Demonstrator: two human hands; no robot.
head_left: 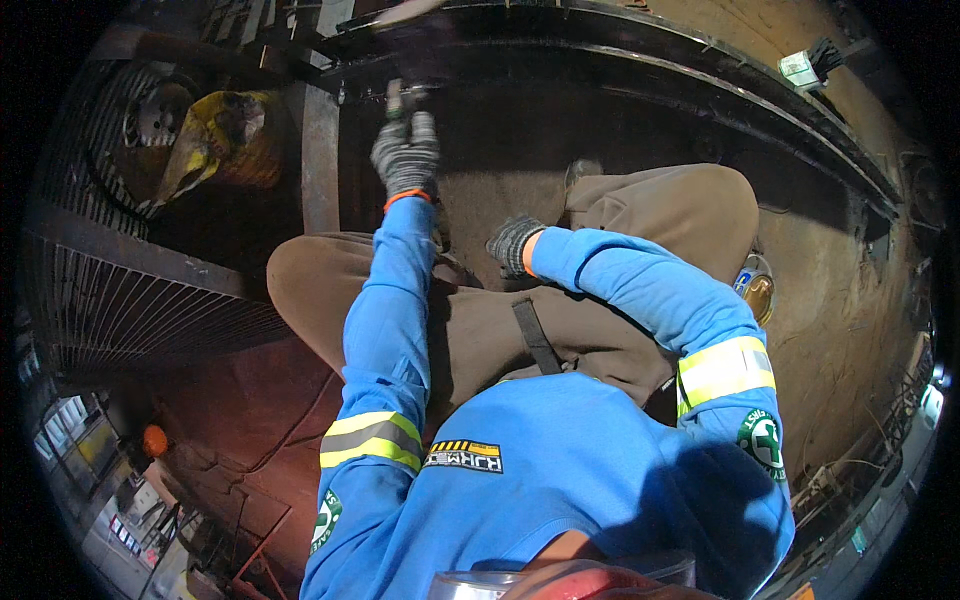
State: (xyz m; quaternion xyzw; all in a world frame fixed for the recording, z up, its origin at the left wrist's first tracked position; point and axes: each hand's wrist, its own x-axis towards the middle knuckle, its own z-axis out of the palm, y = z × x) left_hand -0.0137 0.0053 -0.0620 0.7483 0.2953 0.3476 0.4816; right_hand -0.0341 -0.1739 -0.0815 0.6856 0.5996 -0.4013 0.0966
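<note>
My left hand (405,155), in a grey striped glove with an orange cuff, stretches forward toward a long dark steel beam (560,65). Its fingers are closed around a small pale tool (397,98), smeared by motion, so its kind does not show. The tool's far end is close to the beam's near edge; contact cannot be told. Between my knees, beside my right thigh, my right hand (513,246) wears a matching glove. Its fingers are curled in, and whatever they may hold is hidden.
A yellow sack (225,140) lies left, beyond an upright steel bar (320,160). Ribbed metal grating (150,305) stands near my left knee. An open can (760,290) sits by my right knee. A white container (799,70) with dark contents is at far right, by the beam.
</note>
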